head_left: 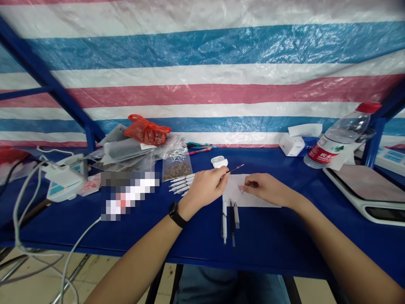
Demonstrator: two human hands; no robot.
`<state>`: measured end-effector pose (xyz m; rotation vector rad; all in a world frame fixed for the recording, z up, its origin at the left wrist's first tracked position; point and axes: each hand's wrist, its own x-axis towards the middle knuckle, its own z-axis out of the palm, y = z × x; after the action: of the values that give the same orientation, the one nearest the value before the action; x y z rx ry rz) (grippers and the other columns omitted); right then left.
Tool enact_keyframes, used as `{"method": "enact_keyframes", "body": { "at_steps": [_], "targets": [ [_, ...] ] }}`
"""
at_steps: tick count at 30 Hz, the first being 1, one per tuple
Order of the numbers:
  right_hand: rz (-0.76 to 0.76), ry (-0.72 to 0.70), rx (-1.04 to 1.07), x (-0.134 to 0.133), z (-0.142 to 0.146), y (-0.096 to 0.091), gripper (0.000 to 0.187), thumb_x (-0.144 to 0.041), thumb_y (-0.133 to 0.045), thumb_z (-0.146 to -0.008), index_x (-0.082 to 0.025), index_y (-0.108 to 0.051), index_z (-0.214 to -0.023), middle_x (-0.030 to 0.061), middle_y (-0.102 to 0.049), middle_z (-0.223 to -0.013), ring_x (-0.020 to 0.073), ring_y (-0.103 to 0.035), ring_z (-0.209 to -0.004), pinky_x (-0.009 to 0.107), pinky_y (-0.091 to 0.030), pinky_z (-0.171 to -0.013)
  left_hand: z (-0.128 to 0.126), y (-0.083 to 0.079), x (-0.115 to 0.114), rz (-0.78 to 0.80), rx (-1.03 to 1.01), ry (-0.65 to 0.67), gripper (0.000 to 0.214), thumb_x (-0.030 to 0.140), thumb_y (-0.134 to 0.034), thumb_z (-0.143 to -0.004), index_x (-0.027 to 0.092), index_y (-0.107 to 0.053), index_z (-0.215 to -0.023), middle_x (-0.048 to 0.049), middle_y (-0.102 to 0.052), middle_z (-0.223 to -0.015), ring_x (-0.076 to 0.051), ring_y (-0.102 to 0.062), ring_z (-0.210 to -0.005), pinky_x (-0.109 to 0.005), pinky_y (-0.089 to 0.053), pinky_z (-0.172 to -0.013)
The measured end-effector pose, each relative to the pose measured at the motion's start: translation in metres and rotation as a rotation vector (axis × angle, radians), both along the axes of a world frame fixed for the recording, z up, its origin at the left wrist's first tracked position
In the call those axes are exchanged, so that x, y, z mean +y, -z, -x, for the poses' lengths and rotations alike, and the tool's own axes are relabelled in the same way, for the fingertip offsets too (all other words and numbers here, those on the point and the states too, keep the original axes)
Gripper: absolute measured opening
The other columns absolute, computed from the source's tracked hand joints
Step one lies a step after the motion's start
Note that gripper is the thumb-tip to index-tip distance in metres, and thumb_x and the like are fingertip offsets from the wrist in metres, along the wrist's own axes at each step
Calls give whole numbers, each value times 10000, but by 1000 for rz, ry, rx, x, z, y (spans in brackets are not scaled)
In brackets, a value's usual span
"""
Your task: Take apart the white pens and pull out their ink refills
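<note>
**One thin rod, held left, pointing up and across to the right**

We note the left hand nearest the rod, its fingers pinched on the lower end. The long axis slants away from us and to the right, free tip above the far-left edge of the paper and just right of the open white case. From the right hand, the rod lies to the left and farther off, a clear gap between. Those fingers are bent together and look closed on a small pale piece over the paper, left of the palm.

Nearer us on the bench: a white pen, a dark refill and a short pen part, all lying roughly lengthwise to us.

Hard to make out: the rod's near end, hidden in the grip; what the pale piece is; how high either hand sits. The row of white pens runs in behind the left hand, so we cannot count them surely.
</note>
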<state>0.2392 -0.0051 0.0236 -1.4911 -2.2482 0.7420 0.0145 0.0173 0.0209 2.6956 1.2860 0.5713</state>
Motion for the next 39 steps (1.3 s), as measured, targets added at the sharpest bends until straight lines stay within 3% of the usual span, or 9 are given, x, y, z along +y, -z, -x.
{"method": "enact_keyframes", "body": {
  "at_steps": [5, 10, 18, 29, 39],
  "targets": [
    [-105, 80, 77, 2, -4, 0, 429, -553, -458, -920, -215, -603, -698, 37, -614, -693, 200, -563, -645, 331, -384, -623, -1, 1, 0, -11, 6, 27, 245, 295, -405, -1042, 193, -627, -1054, 0, -671, -696, -167, -620, -591, -266, -289, -537],
    [-55, 185, 431, 1, 3, -1, 431, -628, -591, -868, -227, -745, -894, 70, -735, -966, 248, -639, -883, 345, -464, -738, -4, 5, -2, -19, -10, 65, 230, 285, -404, -1033, 203, -618, -1036, 12, -633, -645, -171, -606, -570, -273, -272, -544],
    [71, 372, 783, 5, 8, 2, 502, -692, -799, -658, -217, -792, -822, 58, -700, -803, 185, -572, -717, 338, -466, -704, -8, 6, -7, 140, -178, 79, 185, 281, -430, -1004, 205, -595, -969, 74, -435, -512, -127, -443, -432, -249, -233, -529],
    [107, 343, 792, 2, 16, 3, 431, -628, -793, -675, -219, -756, -807, 29, -645, -780, 178, -554, -729, 321, -446, -686, -7, 2, -6, 226, -261, 92, 218, 322, -413, -1004, 213, -563, -890, 83, -360, -499, -122, -400, -426, -255, -242, -528],
    [-21, 374, 762, 2, 17, 3, 523, -716, -800, -635, -211, -697, -726, 15, -597, -675, 163, -497, -635, 325, -437, -634, -8, 3, -9, 262, -208, 114, 179, 277, -447, -997, 209, -559, -874, 75, -391, -509, -114, -404, -425, -246, -217, -495]
  ]
}}
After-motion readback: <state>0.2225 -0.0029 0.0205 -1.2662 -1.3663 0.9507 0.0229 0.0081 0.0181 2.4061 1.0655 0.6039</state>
